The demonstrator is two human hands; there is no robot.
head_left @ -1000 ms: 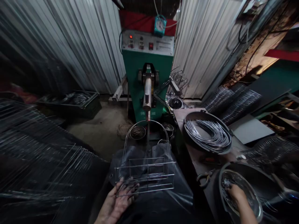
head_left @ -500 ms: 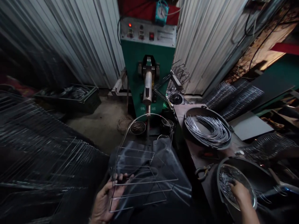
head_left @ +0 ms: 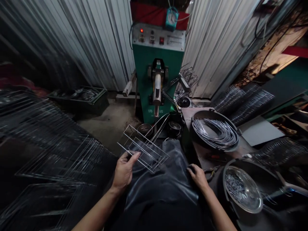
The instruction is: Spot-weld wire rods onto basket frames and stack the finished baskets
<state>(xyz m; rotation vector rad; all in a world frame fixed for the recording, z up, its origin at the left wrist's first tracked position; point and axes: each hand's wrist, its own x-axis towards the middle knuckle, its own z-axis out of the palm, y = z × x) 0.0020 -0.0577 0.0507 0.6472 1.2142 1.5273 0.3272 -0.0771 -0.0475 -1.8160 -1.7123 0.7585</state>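
Note:
My left hand (head_left: 124,168) is closed on a wire rack (head_left: 144,150), thumb on top, holding it tilted above the dark apron (head_left: 166,175) on my lap. Bent wires of the rack reach forward beneath the machine's metal electrode (head_left: 157,93). My right hand (head_left: 197,175) is beside the apron's right edge, with its fingers curled together. Whatever may be in those fingers is too small or hidden to make out. To its right, a metal bowl (head_left: 256,200) with small metal pieces (head_left: 234,187) sits inside a larger dark pan (head_left: 227,199).
Ahead stands a green machine (head_left: 144,73) with a lit red lamp. A round pan (head_left: 196,117) of curved wires rests on the right-hand bench (head_left: 187,112). Stacked wire racks (head_left: 79,160) fill the left side. Farther back is a green bin (head_left: 96,101).
My right hand has left the bowl of small metal pieces and moved left toward my lap. The rack in my left hand has turned, and its curved wire has tipped forward and down.

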